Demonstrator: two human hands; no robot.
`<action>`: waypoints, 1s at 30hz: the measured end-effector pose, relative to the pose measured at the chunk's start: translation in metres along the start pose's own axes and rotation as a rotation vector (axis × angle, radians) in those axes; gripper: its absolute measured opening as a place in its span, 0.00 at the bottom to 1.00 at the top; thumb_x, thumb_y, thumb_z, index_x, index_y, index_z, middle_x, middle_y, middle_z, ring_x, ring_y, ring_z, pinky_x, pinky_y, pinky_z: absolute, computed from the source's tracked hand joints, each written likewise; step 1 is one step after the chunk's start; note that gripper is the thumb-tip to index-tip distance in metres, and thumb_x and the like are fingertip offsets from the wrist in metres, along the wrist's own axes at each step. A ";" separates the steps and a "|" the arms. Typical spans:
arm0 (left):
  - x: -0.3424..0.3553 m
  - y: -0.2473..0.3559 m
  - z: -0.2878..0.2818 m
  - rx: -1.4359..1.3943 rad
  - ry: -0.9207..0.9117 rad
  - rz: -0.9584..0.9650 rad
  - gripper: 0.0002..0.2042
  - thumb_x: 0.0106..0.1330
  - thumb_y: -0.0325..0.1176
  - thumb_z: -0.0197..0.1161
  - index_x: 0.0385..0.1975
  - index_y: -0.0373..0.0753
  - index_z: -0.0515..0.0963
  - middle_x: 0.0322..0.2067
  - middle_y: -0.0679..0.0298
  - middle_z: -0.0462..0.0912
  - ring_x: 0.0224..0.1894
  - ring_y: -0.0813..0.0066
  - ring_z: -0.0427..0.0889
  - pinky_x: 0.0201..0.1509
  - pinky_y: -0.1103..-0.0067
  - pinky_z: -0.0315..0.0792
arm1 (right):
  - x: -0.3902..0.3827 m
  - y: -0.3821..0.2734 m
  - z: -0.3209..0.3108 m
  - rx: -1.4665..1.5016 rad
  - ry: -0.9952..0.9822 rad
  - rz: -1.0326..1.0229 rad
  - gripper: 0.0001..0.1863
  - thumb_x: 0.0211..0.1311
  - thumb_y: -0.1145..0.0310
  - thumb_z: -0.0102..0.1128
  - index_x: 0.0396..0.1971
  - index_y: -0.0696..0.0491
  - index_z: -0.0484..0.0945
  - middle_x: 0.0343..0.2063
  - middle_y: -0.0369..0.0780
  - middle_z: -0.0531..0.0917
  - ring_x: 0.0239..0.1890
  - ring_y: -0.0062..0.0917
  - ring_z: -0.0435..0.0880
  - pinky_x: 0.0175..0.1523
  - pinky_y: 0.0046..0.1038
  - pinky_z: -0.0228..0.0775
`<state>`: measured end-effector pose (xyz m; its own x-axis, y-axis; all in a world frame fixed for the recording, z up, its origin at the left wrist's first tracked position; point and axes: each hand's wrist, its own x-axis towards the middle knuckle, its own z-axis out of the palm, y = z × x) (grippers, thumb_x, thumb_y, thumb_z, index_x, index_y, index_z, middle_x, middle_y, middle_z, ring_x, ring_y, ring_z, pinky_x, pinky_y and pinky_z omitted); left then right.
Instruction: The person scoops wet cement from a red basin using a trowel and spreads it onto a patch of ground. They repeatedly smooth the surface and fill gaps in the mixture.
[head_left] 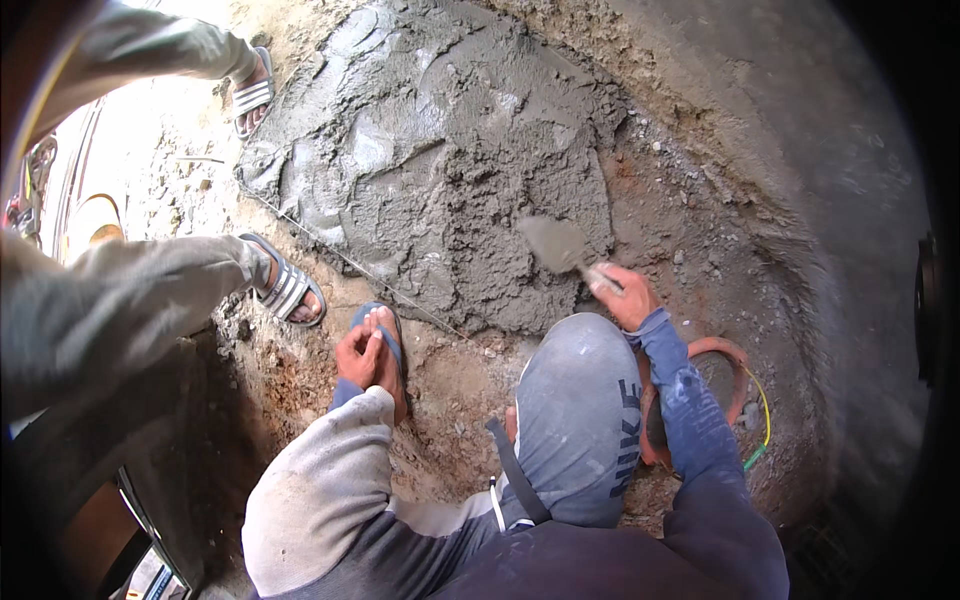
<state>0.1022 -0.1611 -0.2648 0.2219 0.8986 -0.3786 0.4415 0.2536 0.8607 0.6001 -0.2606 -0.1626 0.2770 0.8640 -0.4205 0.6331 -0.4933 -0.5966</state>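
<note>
Because the right hand [632,298] has its fingers clamped around the handle [603,281], the pointing trowel [555,243] sits just ahead of them and to their left, its blurred blade over the near right part of the wet mortar [430,150]; whether it touches, I can't tell. Its long axis runs slantwise, handle toward the person, tip pointing forward and left across the grey mass. The left hand [362,357] is well apart, at 1 sandalled foot [384,320], fingers curled in; I can't tell if they pinch anything. A thin string [400,296] skirts the mortar's near left edge, a co-worker [170,280] in 2 striped slides [287,288] stands leftward, and an orange bucket [722,345] sits beside the right forearm [690,400].
</note>
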 end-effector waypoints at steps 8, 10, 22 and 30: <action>0.024 0.055 0.027 0.026 -0.112 0.078 0.05 0.64 0.27 0.63 0.31 0.31 0.79 0.30 0.67 0.81 0.36 0.82 0.77 0.43 0.81 0.72 | -0.011 -0.005 -0.018 -0.126 0.060 0.013 0.19 0.56 0.59 0.62 0.49 0.45 0.82 0.39 0.46 0.86 0.39 0.43 0.85 0.47 0.38 0.77; 0.027 0.033 0.024 0.023 -0.115 0.114 0.05 0.64 0.26 0.63 0.33 0.31 0.79 0.30 0.67 0.81 0.36 0.82 0.78 0.42 0.82 0.72 | -0.008 0.005 -0.025 -0.109 0.055 -0.115 0.19 0.57 0.59 0.63 0.49 0.45 0.82 0.38 0.45 0.86 0.38 0.41 0.86 0.46 0.37 0.77; 0.038 0.033 0.020 0.121 0.040 0.151 0.06 0.64 0.30 0.65 0.34 0.33 0.81 0.25 0.71 0.81 0.30 0.87 0.76 0.35 0.83 0.71 | -0.006 -0.001 0.020 -0.161 -0.084 -0.130 0.20 0.61 0.55 0.58 0.49 0.50 0.81 0.29 0.46 0.84 0.31 0.42 0.82 0.41 0.45 0.72; 0.035 0.035 0.028 0.008 0.114 0.106 0.06 0.63 0.31 0.66 0.32 0.34 0.82 0.23 0.66 0.83 0.26 0.85 0.77 0.31 0.82 0.72 | -0.023 -0.004 0.048 -0.326 -0.060 -0.392 0.19 0.57 0.56 0.66 0.44 0.51 0.84 0.30 0.42 0.85 0.32 0.39 0.83 0.40 0.39 0.74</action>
<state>0.1499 -0.1313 -0.2576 0.1677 0.9552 -0.2440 0.4282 0.1524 0.8908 0.5565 -0.2834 -0.1837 -0.0628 0.9657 -0.2520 0.8761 -0.0676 -0.4773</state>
